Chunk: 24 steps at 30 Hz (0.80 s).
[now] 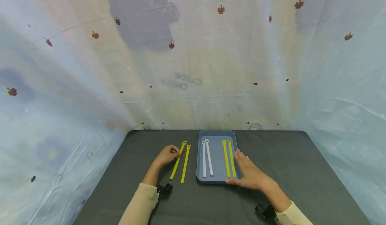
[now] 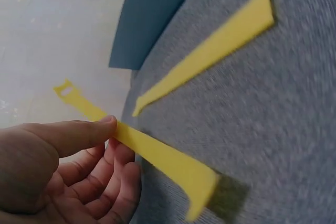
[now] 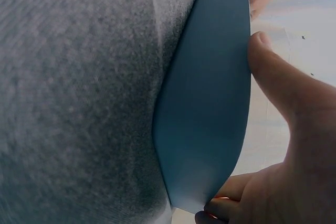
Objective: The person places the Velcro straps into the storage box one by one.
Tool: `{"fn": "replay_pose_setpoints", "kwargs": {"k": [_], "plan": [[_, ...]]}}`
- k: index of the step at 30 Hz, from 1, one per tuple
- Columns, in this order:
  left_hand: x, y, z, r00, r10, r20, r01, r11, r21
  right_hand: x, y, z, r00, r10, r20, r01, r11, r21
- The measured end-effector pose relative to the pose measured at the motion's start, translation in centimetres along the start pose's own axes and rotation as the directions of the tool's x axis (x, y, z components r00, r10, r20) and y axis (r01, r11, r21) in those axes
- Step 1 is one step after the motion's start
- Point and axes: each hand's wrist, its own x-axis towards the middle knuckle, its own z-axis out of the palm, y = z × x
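My left hand (image 1: 167,155) pinches a yellow hook-and-loop cable tie (image 2: 157,150) between thumb and fingers, its slotted head pointing away and its tail bent at the tip. Beside it, a second yellow cable tie (image 1: 185,164) lies on the dark cloth. To the right sits a blue-grey tray (image 1: 216,158). Two white cable ties (image 1: 209,158) lie on the tray's left side, and two yellow cable ties (image 1: 226,159) on its right side. My right hand (image 1: 250,174) rests at the tray's near right corner, thumb on the near rim and extended fingers along the right side.
A dark grey cloth (image 1: 289,164) covers the table. Behind and to both sides hangs a pale printed sheet (image 1: 211,61), meeting the table's back edge. Dark wrist cameras (image 1: 164,189) are worn by both arms.
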Motion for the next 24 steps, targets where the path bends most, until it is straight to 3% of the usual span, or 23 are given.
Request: {"fn": "replay_pose_setpoints", "kwargs": {"k": [15,24], "plan": [[-0.8,2.5,-1.0,1.000,0.017,-0.006,-0.017,0.999,-0.033,-0.1,-0.3,-0.2,1.000,-0.006,0.006,0.006,1.000,0.010],[-1.2,4.4,-1.8,0.995,0.095,-0.002,-0.095,0.994,-0.051,-0.2,-0.4,-0.3,1.000,-0.025,-0.011,0.025,1.000,0.000]]}}
